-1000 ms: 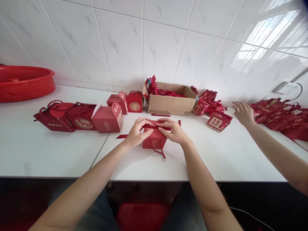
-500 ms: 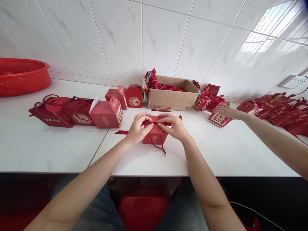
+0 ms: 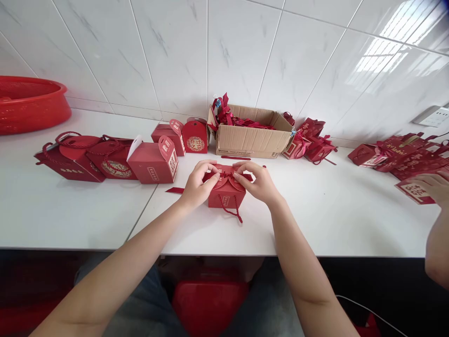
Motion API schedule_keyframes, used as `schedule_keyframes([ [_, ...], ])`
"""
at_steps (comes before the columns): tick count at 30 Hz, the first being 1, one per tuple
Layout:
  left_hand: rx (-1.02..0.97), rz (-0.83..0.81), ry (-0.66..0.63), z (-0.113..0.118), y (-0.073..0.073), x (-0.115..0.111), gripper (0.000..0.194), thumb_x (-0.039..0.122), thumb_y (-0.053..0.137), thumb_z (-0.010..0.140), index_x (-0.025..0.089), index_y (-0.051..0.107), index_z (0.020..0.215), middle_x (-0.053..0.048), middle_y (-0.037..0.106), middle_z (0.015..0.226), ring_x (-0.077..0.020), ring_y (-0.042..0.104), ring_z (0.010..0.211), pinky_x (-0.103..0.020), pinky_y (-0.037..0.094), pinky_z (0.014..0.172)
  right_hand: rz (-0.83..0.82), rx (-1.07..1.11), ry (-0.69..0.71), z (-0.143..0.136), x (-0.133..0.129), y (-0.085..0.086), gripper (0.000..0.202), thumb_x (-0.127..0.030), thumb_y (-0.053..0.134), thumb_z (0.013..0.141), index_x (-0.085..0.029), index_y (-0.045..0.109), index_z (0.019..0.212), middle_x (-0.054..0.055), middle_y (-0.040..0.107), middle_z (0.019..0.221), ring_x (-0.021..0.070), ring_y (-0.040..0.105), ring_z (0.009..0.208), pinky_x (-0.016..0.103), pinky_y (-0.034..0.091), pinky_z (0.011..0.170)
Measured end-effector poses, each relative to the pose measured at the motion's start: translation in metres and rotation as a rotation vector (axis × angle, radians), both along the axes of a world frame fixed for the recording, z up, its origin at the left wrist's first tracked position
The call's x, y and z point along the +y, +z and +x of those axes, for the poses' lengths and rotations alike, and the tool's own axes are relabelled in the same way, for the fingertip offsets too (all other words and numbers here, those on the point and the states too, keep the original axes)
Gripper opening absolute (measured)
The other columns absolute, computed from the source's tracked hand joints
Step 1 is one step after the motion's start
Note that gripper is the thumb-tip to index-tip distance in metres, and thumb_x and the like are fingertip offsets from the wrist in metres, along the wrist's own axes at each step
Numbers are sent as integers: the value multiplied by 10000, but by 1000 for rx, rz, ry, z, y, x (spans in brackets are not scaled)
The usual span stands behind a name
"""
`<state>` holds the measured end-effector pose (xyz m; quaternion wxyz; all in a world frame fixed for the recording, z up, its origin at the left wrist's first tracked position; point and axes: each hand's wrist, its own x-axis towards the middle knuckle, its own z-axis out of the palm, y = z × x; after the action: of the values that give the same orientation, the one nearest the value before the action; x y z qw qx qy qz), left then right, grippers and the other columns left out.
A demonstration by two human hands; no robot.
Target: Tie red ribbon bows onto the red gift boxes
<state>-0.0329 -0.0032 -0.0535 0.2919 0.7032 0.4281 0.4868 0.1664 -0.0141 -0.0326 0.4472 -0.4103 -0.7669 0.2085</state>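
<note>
Fingertips of the left hand (image 3: 197,186) and right hand (image 3: 257,183) pinch the ribbon (image 3: 226,174) at the top of the small red gift box (image 3: 225,192), which stands near the front edge of the white table (image 3: 87,220), about midway along it. An uneven pull could slip the ribbon loose or tip the light box. Behind it sits a cardboard box (image 3: 250,138); a co-worker's hand (image 3: 433,187) holds another red box (image 3: 414,192) near the right edge.

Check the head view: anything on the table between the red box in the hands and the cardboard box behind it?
Only a loose red strip on the white table, between the small red box and the cardboard box, per the head view.
</note>
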Motion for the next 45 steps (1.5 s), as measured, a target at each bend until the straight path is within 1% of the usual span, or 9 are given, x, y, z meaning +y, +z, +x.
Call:
schedule_keyframes([
  [10, 31, -56, -4, -3, 6, 1, 138, 311, 545, 818, 194, 550, 744, -95, 554, 1283, -263, 504, 1229, -451, 352, 1095, 68, -97, -12, 14, 6, -3, 209, -347, 599, 871, -200, 577, 725, 114, 630, 1131, 230, 589, 1098, 419, 466, 932],
  [14, 40, -57, -72, -6, 6, 0, 152, 334, 530, 833, 200, 538, 763, -92, 555, 1294, -262, 483, 1260, -456, 337, 1108, 54, -71, -33, 16, 7, -3, 272, -428, 621, 850, -197, 584, 711, 82, 575, 995, 193, 582, 940, 381, 495, 847],
  [19, 60, -50, -97, -7, 7, -2, 166, 342, 518, 833, 197, 530, 754, -88, 583, 1170, -253, 534, 1155, -450, 386, 1059, -244, 22, -51, 19, 7, -3, 416, -557, 702, 739, -197, 501, 685, -8, 523, 709, 108, 493, 606, 269, 440, 570],
  [24, 70, -11, -102, -6, 6, -4, 155, 335, 515, 850, 199, 535, 777, -90, 576, 1150, -239, 538, 1133, -426, 392, 1052, -561, 41, 37, 24, 3, 4, 486, -647, 617, 766, -187, 488, 676, -58, 445, 511, 63, 375, 460, 213, 284, 440],
  [29, 61, 27, -94, -5, 5, -3, 140, 324, 522, 849, 203, 536, 780, -90, 590, 1119, -235, 551, 1116, -415, 408, 1039, -637, -24, 171, 39, -1, 17, 503, -590, 593, 821, -173, 476, 566, -65, 399, 457, 44, 345, 423, 209, 271, 425],
  [34, 59, 26, -87, -6, 5, -3, 141, 323, 525, 843, 203, 537, 771, -88, 594, 1114, -234, 557, 1106, -406, 420, 1026, -720, 21, 339, 52, -3, 19, 360, -486, 634, 833, -148, 634, 709, -68, 460, 433, 44, 359, 373, 206, 262, 393],
  [39, 48, 21, -90, -5, 4, -3, 147, 329, 530, 843, 199, 540, 776, -89, 590, 1125, -227, 555, 1116, -390, 412, 1034, -571, 265, 448, 47, -2, 11, 226, -400, 704, 790, -175, 719, 779, 6, 655, 627, 101, 554, 547, 245, 448, 520],
  [42, 49, 26, -100, -5, 3, -3, 140, 323, 530, 839, 198, 540, 777, -94, 589, 1115, -225, 558, 1107, -390, 416, 1027, -440, 372, 388, 37, -1, 8, 155, -362, 708, 791, -222, 752, 840, 17, 699, 787, 113, 590, 652, 247, 486, 568],
  [45, 96, 62, -99, -5, 5, -2, 136, 325, 531, 837, 204, 536, 775, -89, 600, 1102, -233, 558, 1106, -408, 411, 1026, -393, 389, 286, 27, -1, 8, 170, -384, 694, 803, -232, 752, 854, 19, 702, 815, 131, 615, 701, 265, 519, 604],
])
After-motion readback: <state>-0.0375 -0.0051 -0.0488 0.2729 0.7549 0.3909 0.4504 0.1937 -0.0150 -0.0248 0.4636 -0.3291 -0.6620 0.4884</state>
